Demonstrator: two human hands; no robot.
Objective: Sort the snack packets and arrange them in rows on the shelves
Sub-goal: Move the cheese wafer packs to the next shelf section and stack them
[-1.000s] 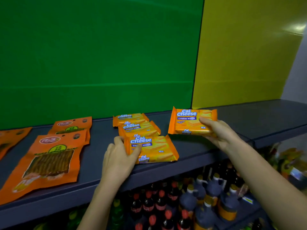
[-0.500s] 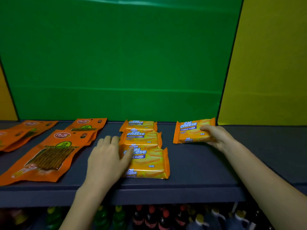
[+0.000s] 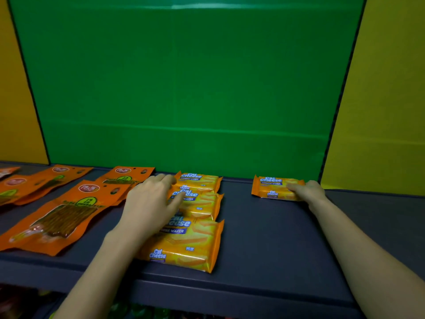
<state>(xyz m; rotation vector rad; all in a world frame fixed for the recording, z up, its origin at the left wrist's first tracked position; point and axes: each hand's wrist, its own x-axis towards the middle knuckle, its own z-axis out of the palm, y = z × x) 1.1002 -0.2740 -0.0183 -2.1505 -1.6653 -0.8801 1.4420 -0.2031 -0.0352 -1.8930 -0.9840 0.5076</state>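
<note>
Right hand [image 3: 307, 192] grips wafer pack [image 3: 276, 187] at shelf [image 3: 264, 238] back; left hand [image 3: 149, 203] flat, spread on wafer column [image 3: 195, 226]. Risk: pack lands crooked, nudged column slides.

Three yellow-orange Cal Cheese wafer packets lie flat in a column on the dark shelf [image 3: 264, 238], label up: near packet [image 3: 188, 246], middle packet [image 3: 200, 204], far packet [image 3: 199, 180], each overlapping the next. A fourth wafer packet [image 3: 273, 187] lies flat at the far right, well apart. Orange stick-snack pouches [image 3: 57, 215] lie flat at left, overlapping in rows.
</note>
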